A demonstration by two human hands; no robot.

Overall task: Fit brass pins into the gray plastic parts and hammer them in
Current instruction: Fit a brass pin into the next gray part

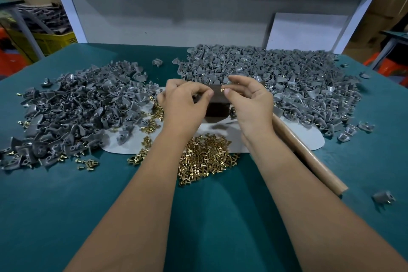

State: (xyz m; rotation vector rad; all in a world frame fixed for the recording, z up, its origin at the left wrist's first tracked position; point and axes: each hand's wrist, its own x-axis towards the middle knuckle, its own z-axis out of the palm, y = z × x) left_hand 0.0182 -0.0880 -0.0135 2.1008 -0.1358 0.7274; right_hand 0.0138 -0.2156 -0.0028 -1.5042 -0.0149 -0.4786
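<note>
Lowest in the frame, two bare forearms reach up from the bottom edge over the green counter [66,194]. Between them, just below centre, lies the loose heap of brass pins [205,157], and a wooden handle [309,154], probably the hammer's, runs diagonally toward the lower right.

At frame centre the two hands meet above a dark block [217,106] that sits on a white mat [304,139]. The right hand [249,99] pinches one brass pin [223,89] between thumb and forefinger, its other fingers loosely curled. The pin's long axis runs roughly sideways across the frame, pointing left toward the other hand. The left hand [183,99] has its fingers curled tight at the tips; it probably holds a gray part, but the part is hidden, so that cannot be told.

This looks like the fitting step: the pin is poised but not seated. Next it needs lining up with the part's hole and pressing in before any hammering.

Farther back, gray plastic parts lie in two heaps, the left pile [72,106] at middle left and the right pile [276,75] at upper right.
</note>
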